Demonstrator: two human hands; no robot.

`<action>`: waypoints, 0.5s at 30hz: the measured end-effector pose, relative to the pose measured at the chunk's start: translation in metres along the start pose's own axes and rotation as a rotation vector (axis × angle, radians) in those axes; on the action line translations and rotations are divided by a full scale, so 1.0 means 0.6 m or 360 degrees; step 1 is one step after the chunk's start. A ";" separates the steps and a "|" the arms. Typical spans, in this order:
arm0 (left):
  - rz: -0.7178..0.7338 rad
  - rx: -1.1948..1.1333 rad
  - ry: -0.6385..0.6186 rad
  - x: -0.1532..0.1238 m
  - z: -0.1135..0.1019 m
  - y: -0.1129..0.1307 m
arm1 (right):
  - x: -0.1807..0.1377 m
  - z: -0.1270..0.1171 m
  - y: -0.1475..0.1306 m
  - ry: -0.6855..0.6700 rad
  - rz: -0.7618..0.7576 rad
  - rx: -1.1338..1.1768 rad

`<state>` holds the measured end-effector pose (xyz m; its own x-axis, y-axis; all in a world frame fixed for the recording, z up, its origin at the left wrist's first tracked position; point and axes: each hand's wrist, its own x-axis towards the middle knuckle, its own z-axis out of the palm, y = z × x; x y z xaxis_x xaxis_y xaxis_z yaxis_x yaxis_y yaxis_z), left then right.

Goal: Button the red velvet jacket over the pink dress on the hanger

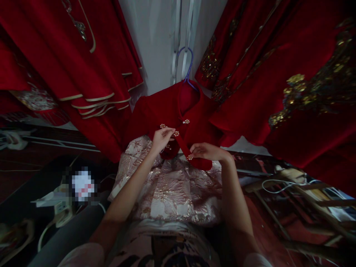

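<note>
A small red velvet jacket [155, 111] hangs on a purple hanger [189, 70] in front of me, with pearl-like buttons [185, 121] down its front. My left hand [161, 139] pinches the left front edge of the jacket near a button. My right hand [207, 151] grips the right front flap low down, fingers closed on the cloth. Below the jacket a pink and gold brocade skirt [172, 189] spreads towards me.
Large red embroidered garments hang at the left [69, 55] and right [306, 92]. A white wall [158, 40] shows between them. A power strip and cables [58, 211] lie at the lower left. Wooden poles and cords [306, 200] lie at the lower right.
</note>
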<state>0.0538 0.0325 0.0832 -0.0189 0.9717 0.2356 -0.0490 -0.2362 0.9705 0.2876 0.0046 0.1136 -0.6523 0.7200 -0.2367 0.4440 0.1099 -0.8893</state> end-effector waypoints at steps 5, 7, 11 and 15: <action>0.0727 0.0794 -0.0081 0.020 0.023 0.040 | -0.035 -0.021 -0.003 -0.0086 0.0106 -0.0011; 0.0917 0.1197 -0.0128 0.029 0.027 0.053 | -0.047 -0.027 -0.005 0.0021 0.0112 0.0035; 0.1168 0.1860 -0.0137 0.049 0.034 0.072 | -0.059 -0.034 -0.003 0.0161 0.0108 0.0071; 0.1343 0.2056 -0.0156 0.070 0.040 0.086 | -0.059 -0.034 0.000 0.0141 0.0098 0.0061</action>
<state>0.0744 0.0615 0.1446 0.4699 0.5723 0.6721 0.8104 -0.5815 -0.0714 0.3230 -0.0069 0.1299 -0.5670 0.7824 -0.2577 0.4569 0.0383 -0.8887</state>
